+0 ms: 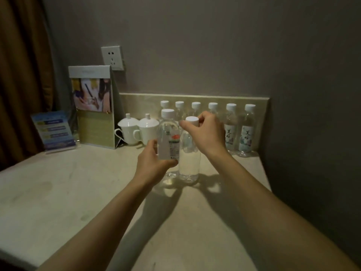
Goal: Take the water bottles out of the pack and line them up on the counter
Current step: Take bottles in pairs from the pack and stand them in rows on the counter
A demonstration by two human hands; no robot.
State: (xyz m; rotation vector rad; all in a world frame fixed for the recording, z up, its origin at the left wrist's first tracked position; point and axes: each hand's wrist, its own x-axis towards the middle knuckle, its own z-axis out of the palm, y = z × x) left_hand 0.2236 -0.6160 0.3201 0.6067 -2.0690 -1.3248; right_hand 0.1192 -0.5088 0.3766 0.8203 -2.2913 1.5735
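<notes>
**Non-task items in view**

Two white lidded cups (137, 130) with handles, side by side, touching or nearly so, near the back of the surface. Left of them, an upright folded display card (93, 106) bearing a photo panel above a plain greenish panel. Further left, a tilted blue leaflet (53, 130) in a clear acrylic stand; its print is too blurred to read. White wall socket (112, 58) on the grey wall (214, 45). Brown curtain (21, 75) at far left.

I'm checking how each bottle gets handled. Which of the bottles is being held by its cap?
The front bottle on the right: the right hand pinches its white cap, while the left hand holds the neighbouring bottle by its body.
</notes>
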